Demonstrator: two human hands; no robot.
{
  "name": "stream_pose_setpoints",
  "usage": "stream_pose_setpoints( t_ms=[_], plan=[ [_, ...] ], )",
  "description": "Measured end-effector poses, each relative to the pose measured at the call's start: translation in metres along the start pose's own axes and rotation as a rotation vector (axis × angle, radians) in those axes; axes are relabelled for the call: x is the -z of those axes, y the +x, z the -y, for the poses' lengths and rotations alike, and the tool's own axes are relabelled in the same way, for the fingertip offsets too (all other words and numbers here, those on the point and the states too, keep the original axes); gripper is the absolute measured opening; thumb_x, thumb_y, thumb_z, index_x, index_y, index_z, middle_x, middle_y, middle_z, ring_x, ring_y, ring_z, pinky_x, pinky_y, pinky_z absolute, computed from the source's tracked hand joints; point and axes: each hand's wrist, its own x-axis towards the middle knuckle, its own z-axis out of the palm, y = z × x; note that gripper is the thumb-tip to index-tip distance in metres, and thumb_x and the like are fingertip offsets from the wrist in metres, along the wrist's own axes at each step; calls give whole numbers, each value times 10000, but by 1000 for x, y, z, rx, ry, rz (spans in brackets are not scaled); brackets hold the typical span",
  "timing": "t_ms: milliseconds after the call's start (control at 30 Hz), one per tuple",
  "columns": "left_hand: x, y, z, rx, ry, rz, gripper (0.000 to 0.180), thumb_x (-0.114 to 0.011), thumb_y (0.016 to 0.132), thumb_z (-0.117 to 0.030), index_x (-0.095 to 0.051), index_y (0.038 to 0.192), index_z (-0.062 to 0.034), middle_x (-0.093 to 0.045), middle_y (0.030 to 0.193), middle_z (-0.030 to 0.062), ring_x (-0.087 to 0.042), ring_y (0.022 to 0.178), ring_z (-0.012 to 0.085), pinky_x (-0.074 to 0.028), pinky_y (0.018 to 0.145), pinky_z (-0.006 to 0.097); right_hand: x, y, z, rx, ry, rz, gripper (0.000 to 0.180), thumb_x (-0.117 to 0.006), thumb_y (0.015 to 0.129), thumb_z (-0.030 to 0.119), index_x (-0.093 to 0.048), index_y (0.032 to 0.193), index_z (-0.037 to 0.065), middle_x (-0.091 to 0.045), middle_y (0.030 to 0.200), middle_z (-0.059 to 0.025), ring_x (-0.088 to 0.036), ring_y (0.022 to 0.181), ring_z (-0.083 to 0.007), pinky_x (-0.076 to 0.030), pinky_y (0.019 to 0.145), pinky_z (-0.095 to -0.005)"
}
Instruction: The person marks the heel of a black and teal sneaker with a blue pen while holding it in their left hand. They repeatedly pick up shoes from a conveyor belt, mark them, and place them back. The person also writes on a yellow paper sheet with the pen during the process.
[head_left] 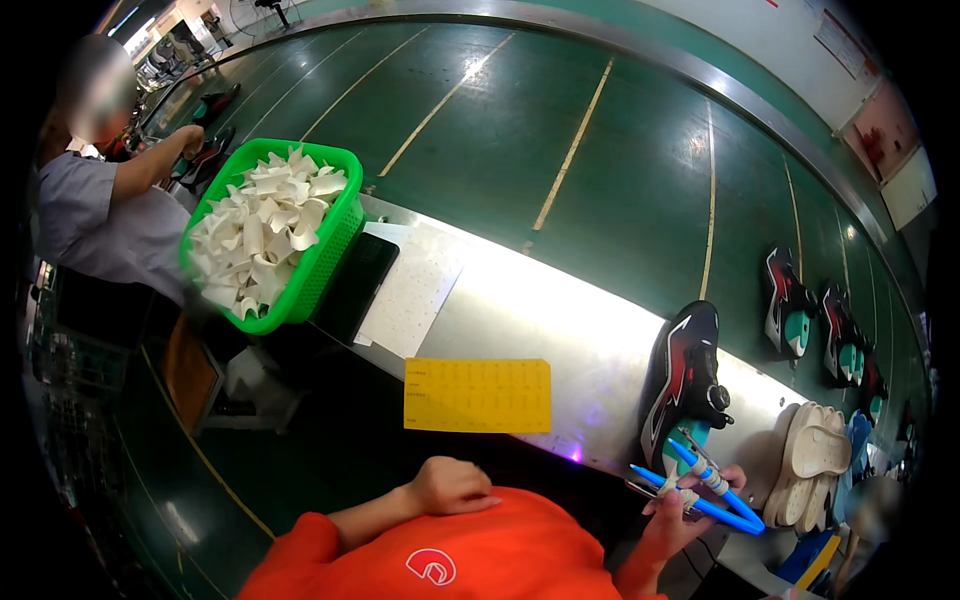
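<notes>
Green basket (322, 262), upper left, is full of white paper wads (262, 230). R hand (690, 500), lower right, grips blue tongs (705, 490) just below a black shoe (683, 375) (toe up, w/ teal insert); L hand (452, 486), bottom center, is loosely curled, holding nothing.

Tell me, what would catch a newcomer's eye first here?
Probably the bright green basket heaped with white pieces, perched at the left end of the metal ledge. Next, the black and red shoe standing beside the green conveyor belt, just above the right hand, which holds a blue tool. The left hand rests on the orange shirt.
</notes>
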Motion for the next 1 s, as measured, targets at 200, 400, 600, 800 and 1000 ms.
stream_pose_setpoints(
  t_ms=[200,400,600,800,1000],
  plan=[
    [-19,7,48,985,-1323,-149,377,-465,902,-338,-501,1123,-35,-604,1001,92,-609,777,154,-470,666,247,-13,-4,14,-277,38,77,576,-636,668,-38,-261,1086,88,-476,792,-82,-526,514,-116,-487,405,-215],
    [-3,24,-21,752,-775,-134,375,-464,916,-203,-414,1231,-5,-501,1197,118,-477,1091,218,-377,920,291,-23,-13,15,-197,-14,153,570,-618,680,-49,-249,1089,100,-476,691,-56,-496,462,-107,-472,428,-204],
    [7,44,-64,712,-901,72,363,-450,919,-210,-430,1239,-41,-506,1211,105,-491,1080,228,-385,904,282,-15,-14,22,117,-220,347,537,-679,707,58,-250,1026,113,-487,765,-57,-572,568,-115,-527,483,-235],
    [4,45,-66,550,-814,292,373,-438,916,-225,-431,1251,-59,-513,1208,120,-491,1072,266,-385,913,306,-19,-24,32,301,10,198,312,-677,712,58,-452,920,0,-592,847,-94,-593,671,-75,-450,663,-179],
    [16,58,-81,332,-597,235,336,-477,894,-203,-478,1183,-31,-577,1032,127,-544,919,245,-429,785,304,-29,-26,47,394,-110,60,573,-710,647,25,-272,1014,82,-500,848,-107,-610,687,-136,-545,574,-237]
  ],
)
